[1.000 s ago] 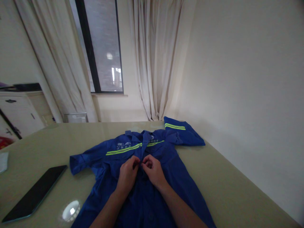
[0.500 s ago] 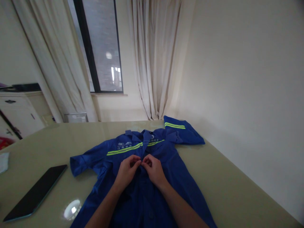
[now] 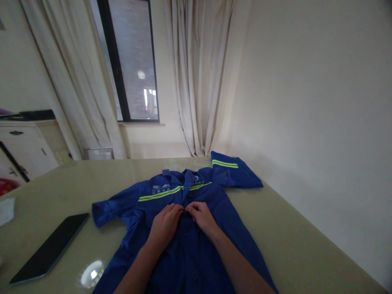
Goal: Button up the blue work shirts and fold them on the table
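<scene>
A blue work shirt (image 3: 183, 253) lies face up with its collar towards the far side. Yellow-green reflective stripes and pale print cross its chest, and buttons run down the front. My left hand (image 3: 168, 222) is closed, its fingertips pinching the front edge just below the chest stripe. Close beside it, my right hand (image 3: 202, 216) pinches the same front opening, thumb and fingers together. The fingertips of both hands nearly meet; whatever small part of the shirt lies between them is hidden.
The shirt rests on a greenish glossy table (image 3: 294, 241). A dark tablet (image 3: 50, 249) lies to the left, near a round light reflection. Something pale (image 3: 6, 210) sits at the left edge. Beyond are curtains (image 3: 199, 81), a window, a white cabinet (image 3: 27, 143) and, at right, a wall.
My left hand has turned so its back faces up more, its fingers closing over the thumb. My right fingers have straightened a little. Both hands stay at the same place on the shirt.
</scene>
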Available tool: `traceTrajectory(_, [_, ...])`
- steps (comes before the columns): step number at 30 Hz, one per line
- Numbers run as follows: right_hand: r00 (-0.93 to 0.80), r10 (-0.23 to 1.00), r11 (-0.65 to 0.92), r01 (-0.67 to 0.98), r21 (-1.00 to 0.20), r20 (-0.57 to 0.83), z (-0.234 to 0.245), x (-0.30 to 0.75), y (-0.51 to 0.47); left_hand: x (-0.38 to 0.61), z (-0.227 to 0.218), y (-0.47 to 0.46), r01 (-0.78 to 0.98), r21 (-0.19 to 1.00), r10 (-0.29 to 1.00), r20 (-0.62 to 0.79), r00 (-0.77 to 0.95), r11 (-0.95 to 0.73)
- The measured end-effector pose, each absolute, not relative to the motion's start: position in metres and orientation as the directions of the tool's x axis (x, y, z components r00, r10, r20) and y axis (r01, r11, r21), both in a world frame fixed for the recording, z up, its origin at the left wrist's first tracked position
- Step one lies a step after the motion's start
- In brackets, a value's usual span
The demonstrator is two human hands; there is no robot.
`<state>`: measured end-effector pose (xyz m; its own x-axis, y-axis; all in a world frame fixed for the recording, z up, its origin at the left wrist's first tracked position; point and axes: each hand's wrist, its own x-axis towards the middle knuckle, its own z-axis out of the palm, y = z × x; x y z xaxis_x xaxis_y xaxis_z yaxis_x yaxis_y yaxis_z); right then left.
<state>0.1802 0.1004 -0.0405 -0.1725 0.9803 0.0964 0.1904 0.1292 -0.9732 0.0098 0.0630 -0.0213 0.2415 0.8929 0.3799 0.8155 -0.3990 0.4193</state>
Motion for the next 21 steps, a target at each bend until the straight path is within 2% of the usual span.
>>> traceTrajectory(5, [-0.120, 0.946, 0.323, 0.375, -0.869, 0.300, -0.034, 0.176, 0.088, 0.006, -0.030, 0.070, 0.769, 0.523, 0.918, 0.339, 0.207, -0.367])
traceTrajectory(8, [-0.108, 0.950, 0.309, 0.439, -0.844, 0.292, -0.034, 0.173, 0.085, 0.002, -0.034, 0.073, 0.696, 0.613, 0.924, 0.311, 0.224, -0.375])
traceTrajectory(11, [-0.089, 0.968, 0.247, 0.499, -0.831, 0.235, -0.037, 0.172, 0.089, 0.001, -0.032, 0.072, 0.671, 0.636, 0.922, 0.318, 0.221, -0.380])
traceTrajectory(13, [-0.098, 0.976, 0.219, 0.507, -0.834, 0.197, -0.038, 0.172, 0.095, 0.003, -0.028, 0.068, 0.696, 0.589, 0.904, 0.362, 0.227, -0.411])
traceTrajectory(17, [-0.154, 0.976, 0.212, 0.501, -0.839, 0.155, -0.034, 0.174, 0.100, 0.009, -0.023, 0.059, 0.801, 0.404, 0.871, 0.409, 0.273, -0.441])
traceTrajectory(21, [-0.147, 0.962, 0.273, 0.520, -0.809, 0.230, -0.035, 0.174, 0.083, 0.010, -0.025, 0.056, 0.854, 0.316, 0.873, 0.405, 0.273, -0.414])
